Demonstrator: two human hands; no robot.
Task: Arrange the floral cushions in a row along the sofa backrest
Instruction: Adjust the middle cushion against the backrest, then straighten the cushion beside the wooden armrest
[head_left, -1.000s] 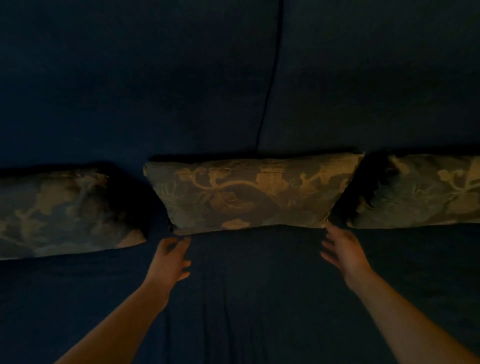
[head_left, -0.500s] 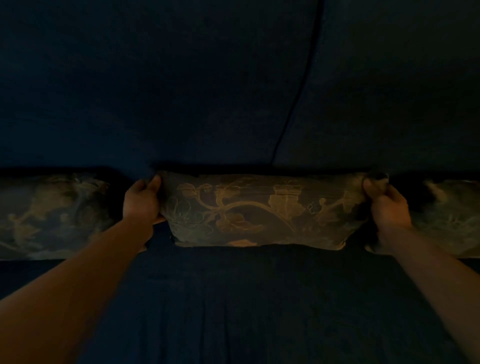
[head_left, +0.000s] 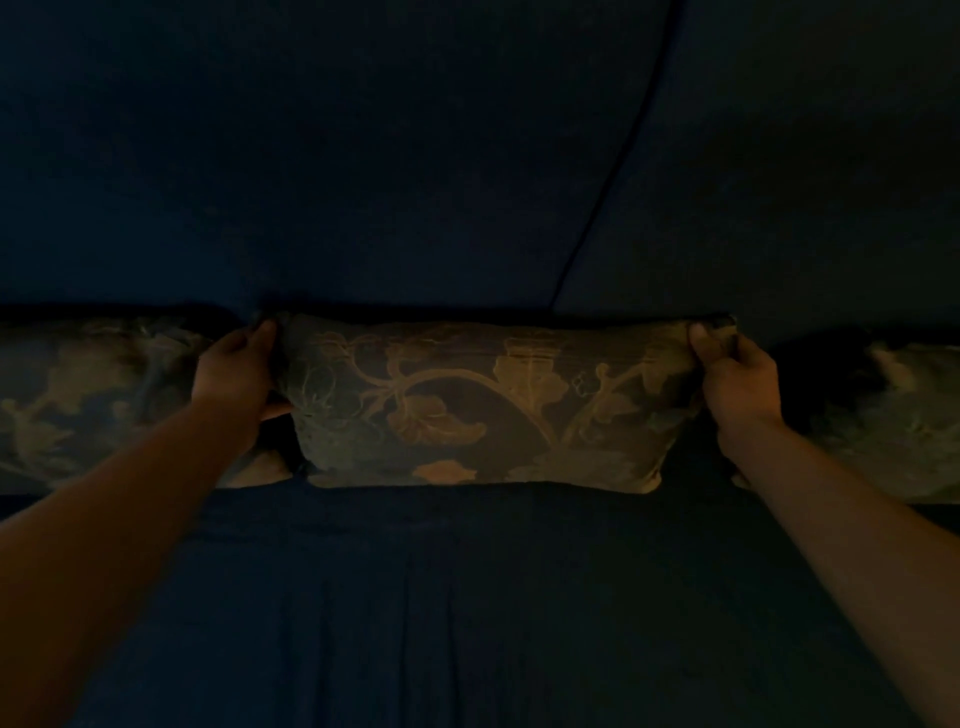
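Both hands, open and short of it a second ago, are now gripping the middle floral cushion (head_left: 483, 405): left hand (head_left: 236, 374) at nine o'clock, right hand (head_left: 737, 379) at three, fingers pinching its upper corners, straightening it against the sofa backrest (head_left: 363, 182) between its neighbours.

Dark blue sofa: backrest (head_left: 363, 156) in two panels split by one seam (head_left: 613, 171); creased seat (head_left: 467, 597); dim light.

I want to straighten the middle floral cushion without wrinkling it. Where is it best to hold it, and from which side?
Probably by its two short ends, one hand from each side. The middle cushion lies long against the backrest, and the left hand and right hand already pinch its upper corners.
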